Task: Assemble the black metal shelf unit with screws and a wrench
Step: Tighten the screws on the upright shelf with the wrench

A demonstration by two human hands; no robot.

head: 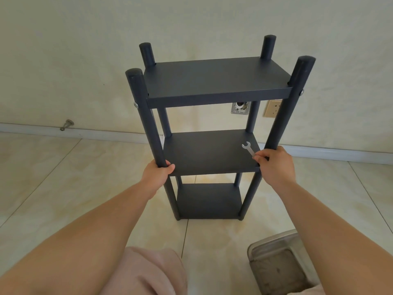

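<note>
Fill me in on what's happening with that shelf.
A person is putting together a black metal shelf unit, which stands upright on the tiled floor with three shelves fitted between four posts. The left hand grips the front left post at the middle shelf's level. The right hand pinches a small silver wrench over the middle shelf's right end, beside the front right post. Silver screw heads show on both front posts at the top shelf. A clear plastic bin sits nearby.

no readable text, no labels, no brand marks, no numbers on any surface
</note>
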